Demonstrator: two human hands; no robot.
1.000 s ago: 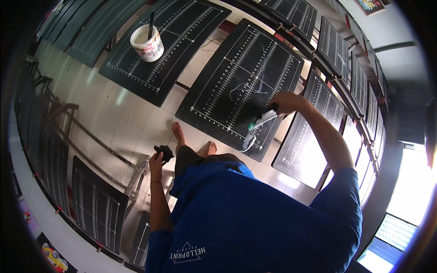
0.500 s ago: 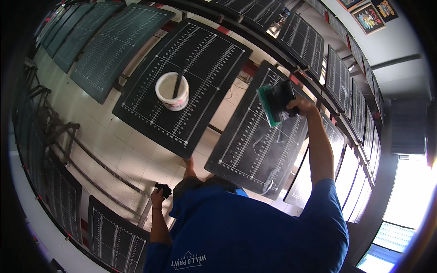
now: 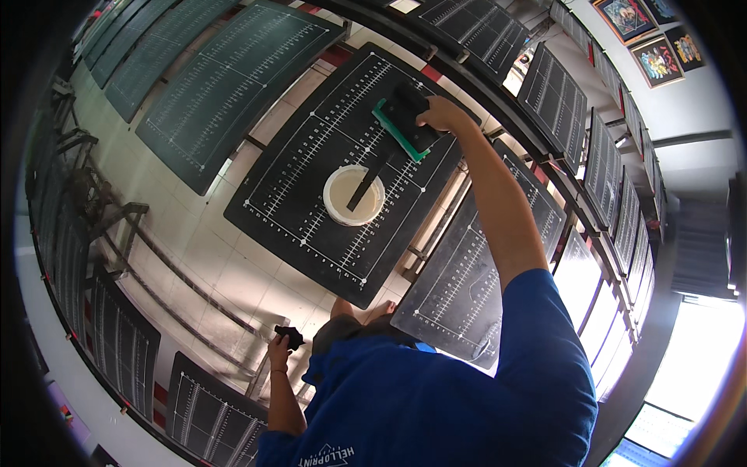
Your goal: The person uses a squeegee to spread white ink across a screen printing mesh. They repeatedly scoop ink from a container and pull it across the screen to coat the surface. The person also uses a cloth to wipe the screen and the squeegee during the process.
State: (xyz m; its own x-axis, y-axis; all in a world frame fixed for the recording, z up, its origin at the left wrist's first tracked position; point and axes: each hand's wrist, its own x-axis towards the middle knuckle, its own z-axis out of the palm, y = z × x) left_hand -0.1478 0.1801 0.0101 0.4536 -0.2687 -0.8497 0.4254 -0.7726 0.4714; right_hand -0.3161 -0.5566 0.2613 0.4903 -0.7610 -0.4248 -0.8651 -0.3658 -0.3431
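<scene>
"Two hands are occupied. How does each one hold?"

"The right hand (image 3: 445,114) has fingers and thumb closed round one end of a wide, flat black tool with a green edge strip (image 3: 411,118). Well apart from that grip, leftward and nearer the body, the left hand (image 3: 278,350) pinches a small, dark, lumpy object (image 3: 289,337); its material I cannot tell."

"And what sits around the right grip?"

"Below it, a black rectangular board with white ruler markings (image 3: 272,222). On that board, left of the grip and nearer the body, stands a white round tub of pale liquid (image 3: 331,196), with a flat dark stick (image 3: 362,191) leaning out toward the tool."

"Does the stick touch the green edge?"

"I cannot tell; they look very near."

"Then what could go wrong?"

"A low sweep toward the body might catch the stick and tip the tub, spilling liquid across the markings. Held by one end only, the tool could also twist in the fingers if its far corner bumped the rim. And any wetness on the green edge, which I cannot make out, could drip."
</scene>
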